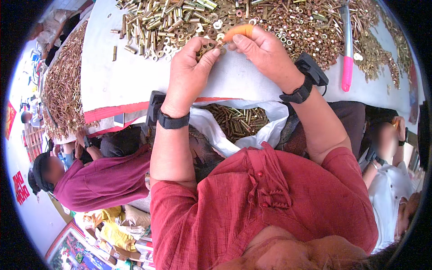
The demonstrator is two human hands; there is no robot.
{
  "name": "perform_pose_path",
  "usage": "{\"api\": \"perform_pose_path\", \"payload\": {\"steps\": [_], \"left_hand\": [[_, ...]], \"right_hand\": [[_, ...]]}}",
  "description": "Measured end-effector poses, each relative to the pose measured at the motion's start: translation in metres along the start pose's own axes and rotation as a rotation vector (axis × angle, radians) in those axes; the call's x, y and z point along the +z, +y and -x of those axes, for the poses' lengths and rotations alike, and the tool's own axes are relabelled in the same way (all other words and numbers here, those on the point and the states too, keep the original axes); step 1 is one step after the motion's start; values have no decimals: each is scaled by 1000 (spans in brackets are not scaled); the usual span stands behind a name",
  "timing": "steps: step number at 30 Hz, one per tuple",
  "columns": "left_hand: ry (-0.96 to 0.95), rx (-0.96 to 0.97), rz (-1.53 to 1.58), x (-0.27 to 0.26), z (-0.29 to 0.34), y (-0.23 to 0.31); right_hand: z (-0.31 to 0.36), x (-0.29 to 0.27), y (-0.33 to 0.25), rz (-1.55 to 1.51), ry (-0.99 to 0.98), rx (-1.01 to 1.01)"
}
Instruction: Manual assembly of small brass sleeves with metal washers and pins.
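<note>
My left hand (188, 72) is closed around a few small metal washers (204, 47), held between its thumb and curled fingers. Close beside it, the thumb and index finger of my right hand (267, 54) pinch together over the washers; whatever sits between those fingertips is too small to make out. An orange finger cover (239, 32) wraps the right index finger. Just beyond both hands lie loose flat washers (168, 48), a heap of brass-coloured metal sleeves (155, 22) to the left, and a heap of small nuts (297, 33) to the right.
A white bag (281, 118) in my lap holds assembled bolts (238, 120). A pink-handled tool (347, 72) lies on the white-covered table (121, 81). At far left rises another bolt heap (65, 85). People sit at both sides, one in a purple top (105, 180).
</note>
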State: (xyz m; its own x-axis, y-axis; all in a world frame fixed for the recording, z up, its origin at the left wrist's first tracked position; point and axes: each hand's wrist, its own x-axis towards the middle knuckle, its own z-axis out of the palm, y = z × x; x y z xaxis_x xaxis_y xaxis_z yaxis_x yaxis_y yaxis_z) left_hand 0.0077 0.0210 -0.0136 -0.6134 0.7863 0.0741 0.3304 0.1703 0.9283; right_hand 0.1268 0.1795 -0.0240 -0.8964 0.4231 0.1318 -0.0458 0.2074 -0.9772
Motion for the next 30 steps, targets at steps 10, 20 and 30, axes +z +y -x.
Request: {"api": "perform_pose_path", "payload": {"steps": [10,20,30], "left_hand": [[26,19,24,2,0,0],[48,-5,-28,3,0,0],[-406,163,-40,1,4,14]], "right_hand": [[-1,2,-3,4,55,-23],[1,-2,2,-33,-67,-15],[-16,-21,-38,1045,303,-300]]}}
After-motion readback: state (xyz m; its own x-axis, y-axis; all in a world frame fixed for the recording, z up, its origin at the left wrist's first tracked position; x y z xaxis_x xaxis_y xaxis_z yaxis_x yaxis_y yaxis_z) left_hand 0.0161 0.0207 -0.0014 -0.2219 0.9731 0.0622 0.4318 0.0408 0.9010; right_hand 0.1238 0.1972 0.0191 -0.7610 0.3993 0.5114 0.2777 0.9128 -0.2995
